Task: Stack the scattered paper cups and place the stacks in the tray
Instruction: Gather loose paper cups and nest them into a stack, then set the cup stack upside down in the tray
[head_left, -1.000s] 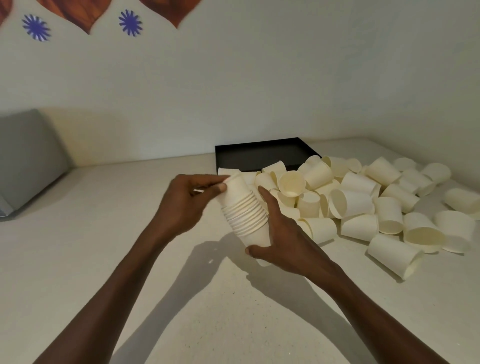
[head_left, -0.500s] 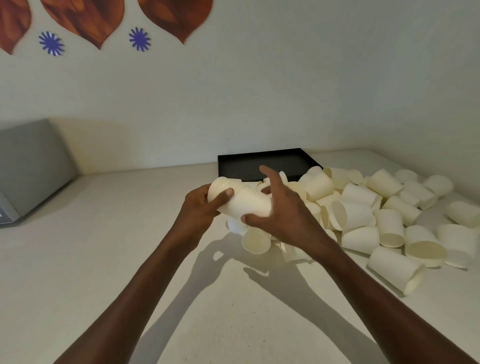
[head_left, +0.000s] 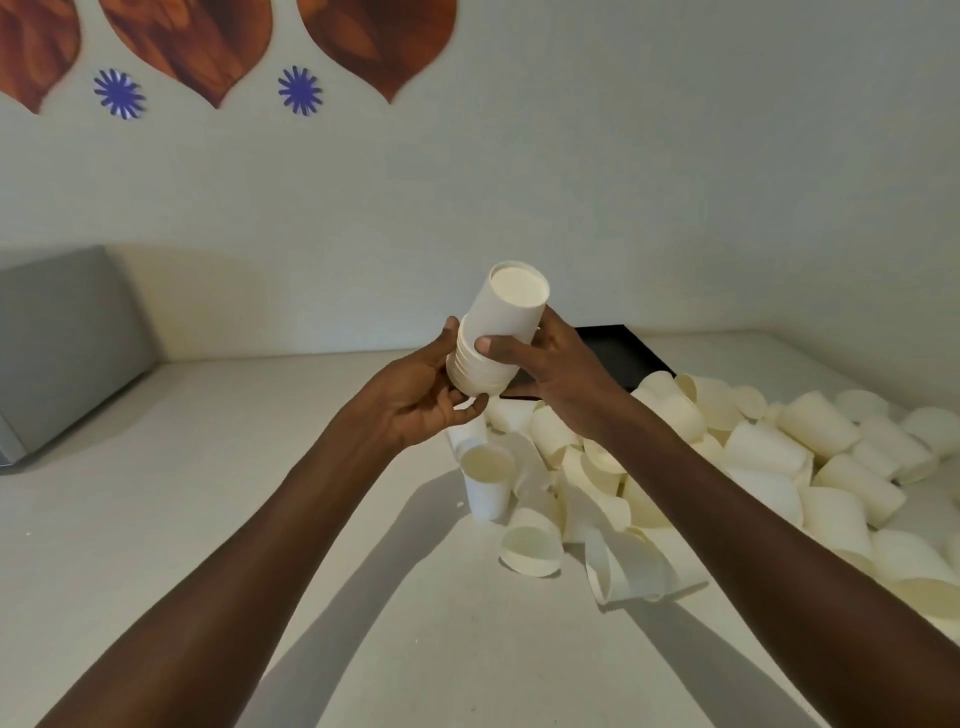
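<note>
Above table (head_left: 156, 519), ribbed cup stack (head_left: 498, 338), both hands gripping

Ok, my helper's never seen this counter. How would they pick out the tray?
Follow the white counter to the back wall. Behind the raised stack of cups lies the tray: flat and black, the only dark thing beside the pale loose cups.

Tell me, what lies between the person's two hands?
In the head view, a stack of nested cream paper cups, bottom up, lies between the left hand and the right hand; both grip it.
</note>
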